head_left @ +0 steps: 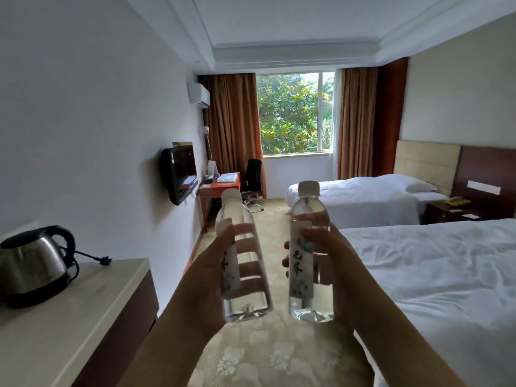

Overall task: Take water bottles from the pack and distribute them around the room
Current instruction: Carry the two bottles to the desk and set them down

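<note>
I hold two clear water bottles with white caps and white labels out in front of me. My left hand (206,263) is wrapped around the left bottle (240,255), which leans slightly to the left. My right hand (332,255) grips the right bottle (307,255), which stands upright with its printed label facing me. Both bottles are full and hang over the carpeted aisle. The pack is not in view.
A low cabinet (92,308) at the left carries a steel kettle (33,263). Two white beds (435,275) line the right side, with a nightstand (449,210) between them. A wall TV (178,174), a desk (220,188) and a chair (252,177) stand near the window.
</note>
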Motion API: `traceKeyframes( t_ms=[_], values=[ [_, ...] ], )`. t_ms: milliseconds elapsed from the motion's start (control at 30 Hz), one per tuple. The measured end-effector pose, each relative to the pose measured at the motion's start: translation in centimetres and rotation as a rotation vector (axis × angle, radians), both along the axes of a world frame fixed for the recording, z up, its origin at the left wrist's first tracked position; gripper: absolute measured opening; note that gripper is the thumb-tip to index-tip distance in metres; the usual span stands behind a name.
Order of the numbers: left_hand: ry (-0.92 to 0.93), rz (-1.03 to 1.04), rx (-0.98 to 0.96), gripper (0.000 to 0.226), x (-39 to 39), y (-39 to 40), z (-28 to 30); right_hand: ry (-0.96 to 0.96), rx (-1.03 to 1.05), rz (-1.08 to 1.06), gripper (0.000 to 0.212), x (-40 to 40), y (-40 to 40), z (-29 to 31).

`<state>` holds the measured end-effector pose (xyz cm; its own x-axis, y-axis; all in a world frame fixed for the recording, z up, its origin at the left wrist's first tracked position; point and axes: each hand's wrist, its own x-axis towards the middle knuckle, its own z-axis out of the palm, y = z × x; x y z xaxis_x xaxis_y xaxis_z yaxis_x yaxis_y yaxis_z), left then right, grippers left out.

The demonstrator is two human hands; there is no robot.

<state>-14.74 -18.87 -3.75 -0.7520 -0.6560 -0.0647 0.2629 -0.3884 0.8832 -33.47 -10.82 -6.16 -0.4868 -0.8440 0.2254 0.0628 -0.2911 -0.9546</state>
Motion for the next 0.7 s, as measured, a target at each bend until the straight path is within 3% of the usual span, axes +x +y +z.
traceKeyframes(
  t_ms=[100,233,433,600,700],
  values=[
    [0.043,0.035,-0.031,0.047,-2.9,-5.5,0.2,-0.008,0.025,0.074,0.068,-3.2,-6.6,0.4],
    [0.101,0.002,0.067,0.062,-6.5,-14.1,-0.5,-0.044,0.065,0.161,0.078,-6.9,-15.7,0.4],
    [0.043,0.068,-0.089,0.041,-12.3,-28.3,-1.6,-0.061,0.079,0.104,0.058,-11.2,-29.2,0.1],
    [0.041,-0.018,-0.072,0.043,-19.3,-40.3,-1.1,0.001,0.096,0.042,0.073,-16.9,-40.3,1.1],
    [0.079,-0.075,-0.053,0.047,-24.1,-45.8,-0.7,-0.015,0.068,-0.034,0.066,-21.0,-44.8,1.6]
  ],
)
